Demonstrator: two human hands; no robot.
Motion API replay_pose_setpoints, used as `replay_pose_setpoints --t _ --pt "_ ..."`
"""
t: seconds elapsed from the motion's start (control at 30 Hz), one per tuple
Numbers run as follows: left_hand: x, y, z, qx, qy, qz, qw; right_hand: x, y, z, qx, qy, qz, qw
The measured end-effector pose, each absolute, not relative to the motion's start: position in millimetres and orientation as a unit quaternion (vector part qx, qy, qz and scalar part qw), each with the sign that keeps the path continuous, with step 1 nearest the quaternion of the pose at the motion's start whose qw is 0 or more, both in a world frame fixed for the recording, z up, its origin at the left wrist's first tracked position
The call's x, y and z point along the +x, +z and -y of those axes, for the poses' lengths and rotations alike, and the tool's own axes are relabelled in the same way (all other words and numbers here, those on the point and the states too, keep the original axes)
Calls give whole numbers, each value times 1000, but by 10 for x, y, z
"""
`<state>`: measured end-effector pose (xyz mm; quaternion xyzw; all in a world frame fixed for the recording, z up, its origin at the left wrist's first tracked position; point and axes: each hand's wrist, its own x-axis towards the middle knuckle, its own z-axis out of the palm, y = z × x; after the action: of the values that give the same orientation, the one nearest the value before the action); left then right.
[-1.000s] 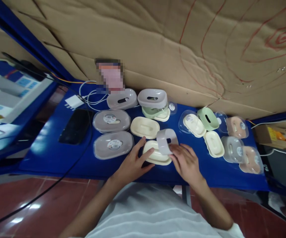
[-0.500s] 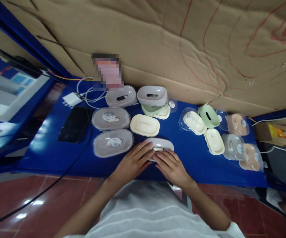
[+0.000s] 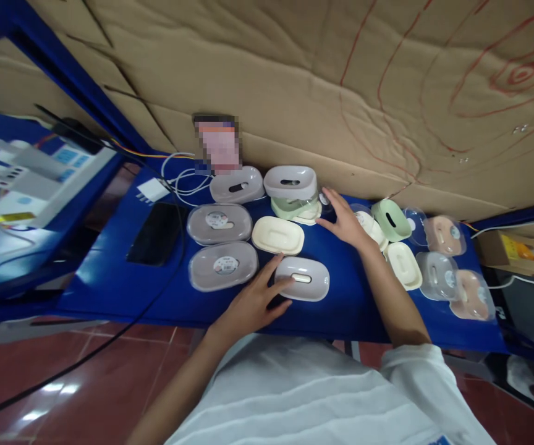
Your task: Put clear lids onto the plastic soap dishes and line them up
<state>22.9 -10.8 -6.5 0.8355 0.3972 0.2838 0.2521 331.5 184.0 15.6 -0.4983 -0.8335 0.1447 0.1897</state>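
A light grey oval box (image 3: 316,290) with a slot in its top stands near the table's front edge. My left hand (image 3: 262,293) lies at its left side, fingers spread, fingertips touching it. Farther back, my right hand (image 3: 343,219) is stretched out with thumb and fingers apart, beside a clear plastic lid (image 3: 323,199) with a round sticker, partly hidden by the fingers. Left of that hand, a grey slotted box (image 3: 295,183) sits on a green box (image 3: 285,207). A cream oval tray (image 3: 278,235) lies just behind my left hand.
Two grey lidded boxes with stickers (image 3: 219,224) stand at left. A dark phone (image 3: 156,233), a white charger (image 3: 152,189) and a black cable lie beyond them. At right are a green box (image 3: 391,220), a cream tray (image 3: 403,266) and peach boxes (image 3: 445,235). Cardboard (image 3: 295,80) walls the back.
My right hand has left the grey slotted box and reached back toward the clear lid. My left hand stays at the box, its fingers now more spread. The view has shifted slightly.
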Motion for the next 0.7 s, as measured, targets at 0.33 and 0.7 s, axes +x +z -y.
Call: replay_pose_setpoints --t 0.33,0.7 --pt "200 -92 84 824 266 -408 289 3405 304 -1579 -515 147 816 220" --pt "185 -186 124 792 277 -435 327 3497 288 213 -501 171 800 283"
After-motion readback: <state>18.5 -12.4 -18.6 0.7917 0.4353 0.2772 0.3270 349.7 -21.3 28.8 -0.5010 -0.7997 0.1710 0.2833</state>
